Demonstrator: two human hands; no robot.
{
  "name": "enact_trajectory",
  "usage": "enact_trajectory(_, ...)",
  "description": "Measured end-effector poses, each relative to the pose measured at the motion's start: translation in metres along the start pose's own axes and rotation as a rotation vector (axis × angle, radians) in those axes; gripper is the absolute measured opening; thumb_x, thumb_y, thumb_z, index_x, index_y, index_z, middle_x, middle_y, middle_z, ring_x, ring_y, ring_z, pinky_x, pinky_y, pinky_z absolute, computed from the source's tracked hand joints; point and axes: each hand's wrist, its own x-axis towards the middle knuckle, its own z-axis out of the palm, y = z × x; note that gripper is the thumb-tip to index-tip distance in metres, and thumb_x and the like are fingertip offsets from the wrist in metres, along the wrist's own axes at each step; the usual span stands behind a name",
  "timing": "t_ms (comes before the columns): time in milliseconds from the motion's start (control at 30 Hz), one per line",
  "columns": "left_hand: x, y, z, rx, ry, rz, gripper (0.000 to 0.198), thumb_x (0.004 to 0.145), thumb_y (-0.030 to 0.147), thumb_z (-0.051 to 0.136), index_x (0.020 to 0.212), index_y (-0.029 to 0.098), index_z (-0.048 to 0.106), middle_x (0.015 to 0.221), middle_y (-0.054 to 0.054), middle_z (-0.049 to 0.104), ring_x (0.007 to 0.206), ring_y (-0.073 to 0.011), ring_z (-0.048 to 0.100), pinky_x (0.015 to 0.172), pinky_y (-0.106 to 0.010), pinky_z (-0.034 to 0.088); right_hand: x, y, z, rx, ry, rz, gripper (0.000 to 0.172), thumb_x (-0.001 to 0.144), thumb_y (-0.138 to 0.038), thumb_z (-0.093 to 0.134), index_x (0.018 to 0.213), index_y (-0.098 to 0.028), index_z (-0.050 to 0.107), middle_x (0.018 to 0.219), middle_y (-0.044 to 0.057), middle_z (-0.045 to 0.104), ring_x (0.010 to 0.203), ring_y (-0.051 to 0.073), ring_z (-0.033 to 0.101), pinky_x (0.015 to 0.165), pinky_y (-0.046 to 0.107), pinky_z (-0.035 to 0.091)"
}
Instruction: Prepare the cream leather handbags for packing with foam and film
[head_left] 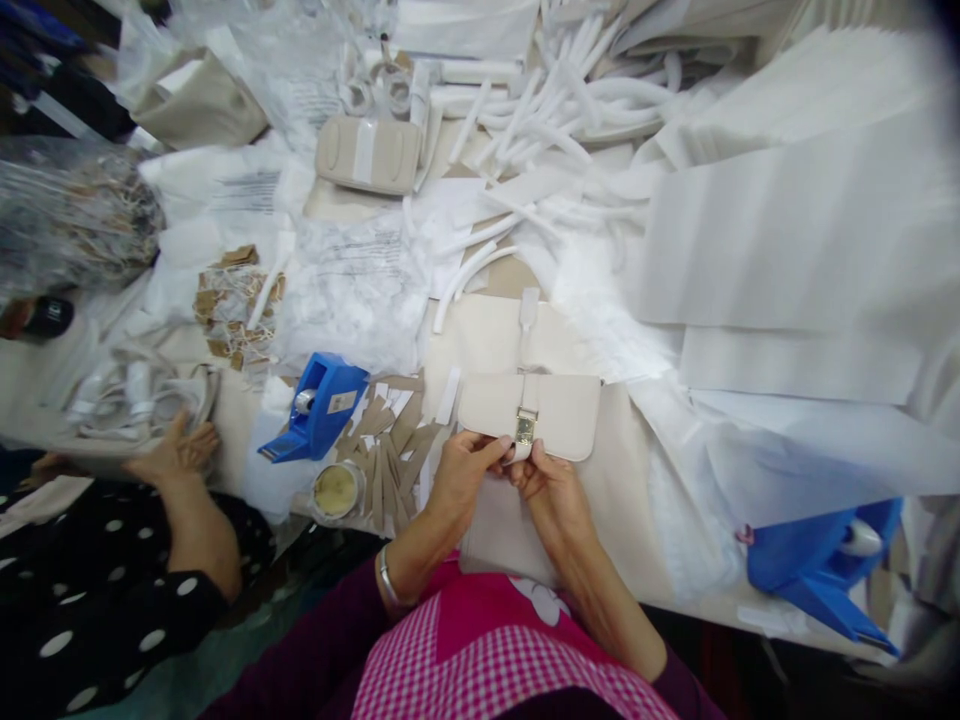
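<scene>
A cream leather handbag [570, 410] lies flat on the table in front of me, its flap closed by a strap with a gold metal clasp [525, 428]. My left hand [465, 475] pinches the lower edge of the flap just left of the clasp. My right hand [546, 488] pinches the end of the strap right under the clasp. Fingers of both hands are closed on the bag. The bag's lower body is partly hidden by my hands.
A blue tape dispenser [319, 408], tan card strips [390, 450] and a round glue tin [336, 490] lie left of the bag. A second blue dispenser [821, 565] sits at right. White paper sheets [795, 240] and white tubes [540, 120] cover the far table. Another person's hand [176, 450] rests at left.
</scene>
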Motion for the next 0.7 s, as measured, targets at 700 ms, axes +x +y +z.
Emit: enact_trajectory(700,0.011,0.003,0.005,-0.071,-0.097,-0.143,0.058,0.078,0.068,0.046,0.059,0.014,0.054,0.045,0.001,0.049,0.038,-0.0092,0.045,0.04,-0.022,0.03,-0.01,0.0,0.011,-0.23,-0.003,-0.123,0.03,0.089,-0.036,0.054,0.076,-0.014,0.07,0.058,0.004,0.064,0.058,0.015,0.058,0.063,0.029,0.046)
